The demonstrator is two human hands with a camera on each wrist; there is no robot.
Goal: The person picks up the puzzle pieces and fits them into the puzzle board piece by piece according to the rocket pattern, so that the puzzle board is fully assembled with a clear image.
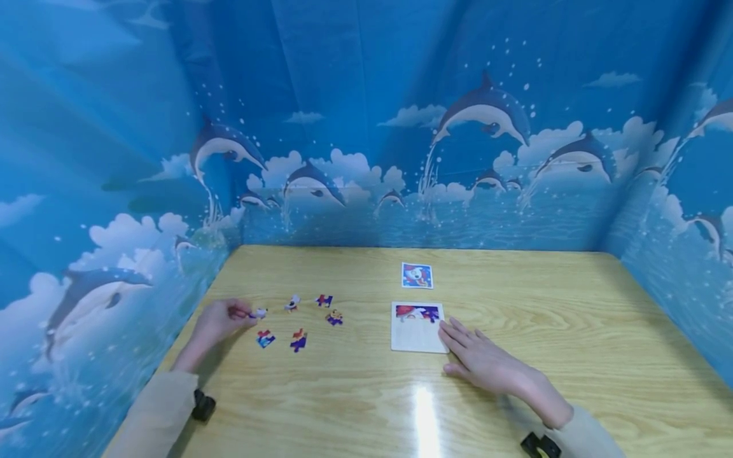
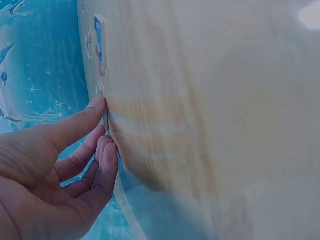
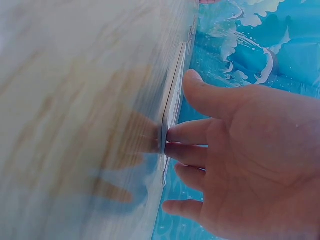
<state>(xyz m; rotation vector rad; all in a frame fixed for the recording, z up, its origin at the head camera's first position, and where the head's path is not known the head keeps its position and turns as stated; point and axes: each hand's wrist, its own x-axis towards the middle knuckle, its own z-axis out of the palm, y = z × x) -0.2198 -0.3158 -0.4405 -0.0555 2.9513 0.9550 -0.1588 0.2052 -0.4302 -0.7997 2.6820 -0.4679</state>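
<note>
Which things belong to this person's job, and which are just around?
Job:
puzzle piece pinched by left hand
other puzzle pieces
partly filled board, right hand at its edge
picture card, likely a guide

Just around:
table
dolphin curtain
black wrist devices

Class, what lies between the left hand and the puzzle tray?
Five loose puzzle pieces, besides the piece the left hand pinches, then bare tabletop up to the puzzle tray; the head view shows this.

left hand (image 1: 220, 323): fingers (image 2: 105, 177) bent, pinching | right hand (image 1: 487, 362): fingers (image 3: 192, 132) extended, slightly spread | hands well apart
</note>
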